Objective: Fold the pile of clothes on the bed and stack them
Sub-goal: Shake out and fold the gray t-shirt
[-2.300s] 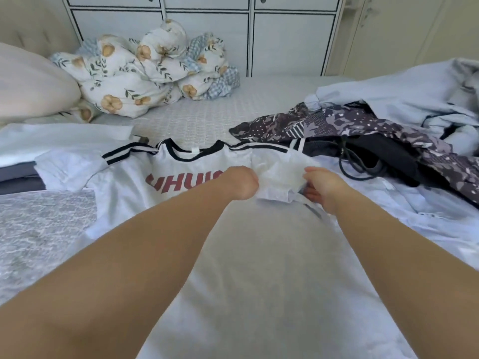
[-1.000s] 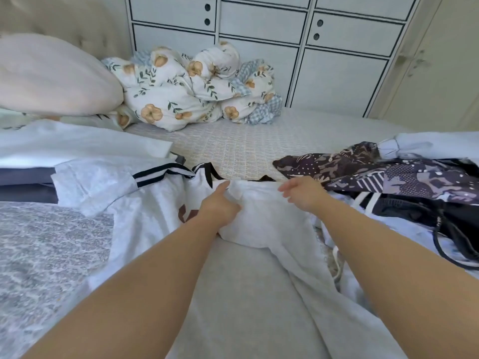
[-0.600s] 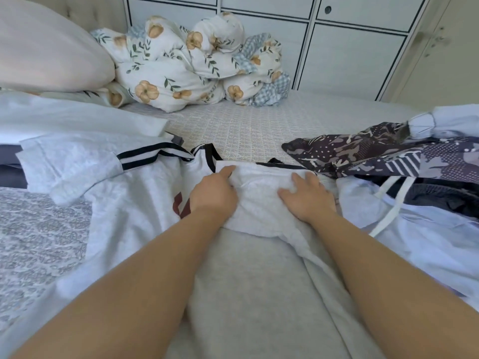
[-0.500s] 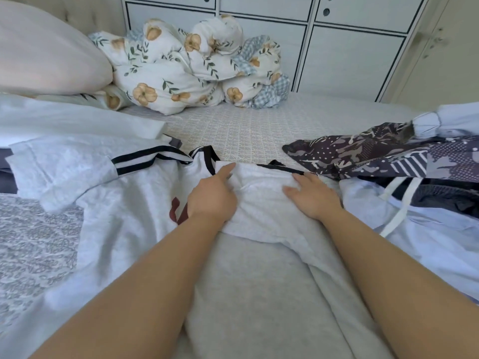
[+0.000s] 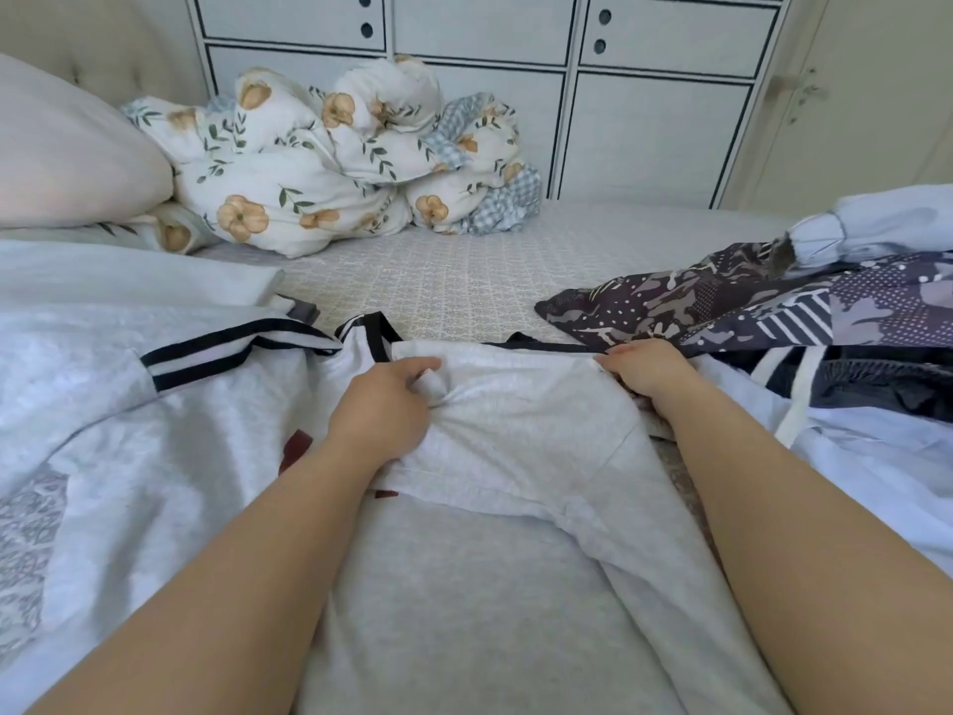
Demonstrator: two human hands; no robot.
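Single view only: a head-worn wide-angle camera, looking forward and down along the person's own forearms onto the bed (image 5: 464,281). It sits close; both forearms enter from the lower edge and fill much of the bottom half, with the left hand (image 5: 384,407) and right hand (image 5: 647,366) near mid-frame over a white shirt (image 5: 515,585). The view faces a white cabinet (image 5: 644,121) standing past the far side of the bed. Straight lines bow toward the frame edges, consistent with the wide lens. A pillow (image 5: 72,152) is cut by the left edge, a patterned garment (image 5: 748,301) by the right. No second view exists to overlap.
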